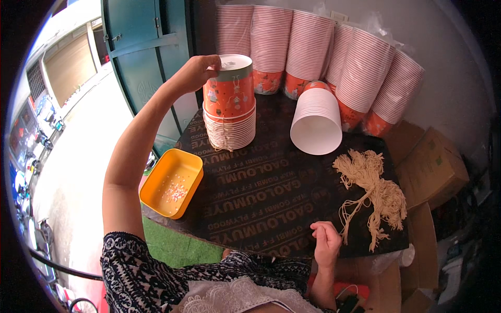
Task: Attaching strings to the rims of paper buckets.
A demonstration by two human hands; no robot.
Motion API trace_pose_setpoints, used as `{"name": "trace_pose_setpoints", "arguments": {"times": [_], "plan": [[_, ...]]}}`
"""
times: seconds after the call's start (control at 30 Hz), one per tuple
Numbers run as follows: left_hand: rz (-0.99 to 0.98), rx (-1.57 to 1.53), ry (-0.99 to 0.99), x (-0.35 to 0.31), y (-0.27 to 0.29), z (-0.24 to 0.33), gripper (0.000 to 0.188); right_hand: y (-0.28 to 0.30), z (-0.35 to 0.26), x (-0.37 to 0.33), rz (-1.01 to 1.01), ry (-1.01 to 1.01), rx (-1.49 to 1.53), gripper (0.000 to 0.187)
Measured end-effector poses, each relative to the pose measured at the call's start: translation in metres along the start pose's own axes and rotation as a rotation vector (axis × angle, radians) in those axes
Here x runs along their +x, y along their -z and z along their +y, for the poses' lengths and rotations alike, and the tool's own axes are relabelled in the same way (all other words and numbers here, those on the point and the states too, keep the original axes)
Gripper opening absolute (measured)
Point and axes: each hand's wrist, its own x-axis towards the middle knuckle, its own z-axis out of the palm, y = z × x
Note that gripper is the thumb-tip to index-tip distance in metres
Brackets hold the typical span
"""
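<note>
My left hand [201, 73] is closed on the top paper bucket [229, 96] of an upside-down stack, its fingers at the white base. The bucket is orange with printed figures and a green band. Below it, several white rims [237, 133] are nested, with cord [223, 136] hanging down their side. My right hand [327, 242] is closed over the table's near edge; whatever it may hold is hidden. Just right of it lies a bundle of beige cords [373, 193]. A yellow tray [147, 190] with small white and reddish bits [175, 192] sits at the left edge.
A nested stack of white-rimmed buckets [315, 128] lies on its side on the black board table [261, 193]. Tall plastic-wrapped bucket stacks [313, 47] line the wall. Cardboard boxes [436, 167] stand right of the table, a teal door [151, 62] at the left.
</note>
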Motion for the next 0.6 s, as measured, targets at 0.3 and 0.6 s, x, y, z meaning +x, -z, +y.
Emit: {"name": "trace_pose_setpoints", "arguments": {"times": [0.3, 0.6], "plan": [[0.003, -0.021, -0.014, -0.0025, -0.0039, -0.0042, 0.008, -0.0008, -0.0021, 0.0002, 0.004, -0.013, -0.003, 0.016], [-0.013, -0.021, -0.039, -0.0007, -0.0041, -0.008, 0.011, -0.0004, -0.001, 0.0004, -0.002, 0.006, -0.002, 0.016]]}}
